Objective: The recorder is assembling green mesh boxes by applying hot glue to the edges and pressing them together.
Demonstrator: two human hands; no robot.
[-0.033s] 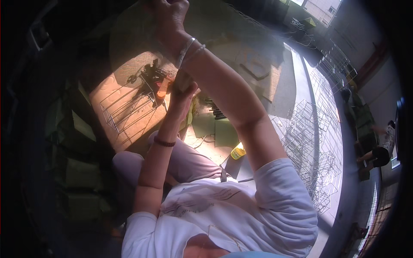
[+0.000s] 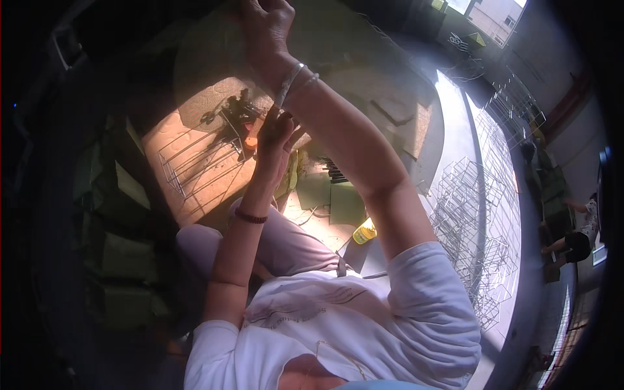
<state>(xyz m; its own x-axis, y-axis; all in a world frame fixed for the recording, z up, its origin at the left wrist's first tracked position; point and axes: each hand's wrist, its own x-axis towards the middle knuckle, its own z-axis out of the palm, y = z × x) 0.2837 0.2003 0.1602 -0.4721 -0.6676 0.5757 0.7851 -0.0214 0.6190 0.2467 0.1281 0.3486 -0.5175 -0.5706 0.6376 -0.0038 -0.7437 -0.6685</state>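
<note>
Right hand [image 2: 266, 29] is raised high, fingers curled shut, but can't tell on what. Left hand [image 2: 276, 130] sits just below right wrist, by small orange part [image 2: 250, 143] & wire rack [image 2: 195, 162] on bench [image 2: 208, 97]; grip can't tell. Many finished-looking wire frames [image 2: 474, 227] are stacked at right, so work looks well underway w/ this rack in hand.

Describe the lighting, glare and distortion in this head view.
Head view: hard sunlight falls on the wire frame and throws sharp shadows beside the left hand; whitish glare washes out the stacked wire baskets on the right; the left side stays dark; the fisheye bends edges toward a black rim; the right hand sits at the top edge.
</note>
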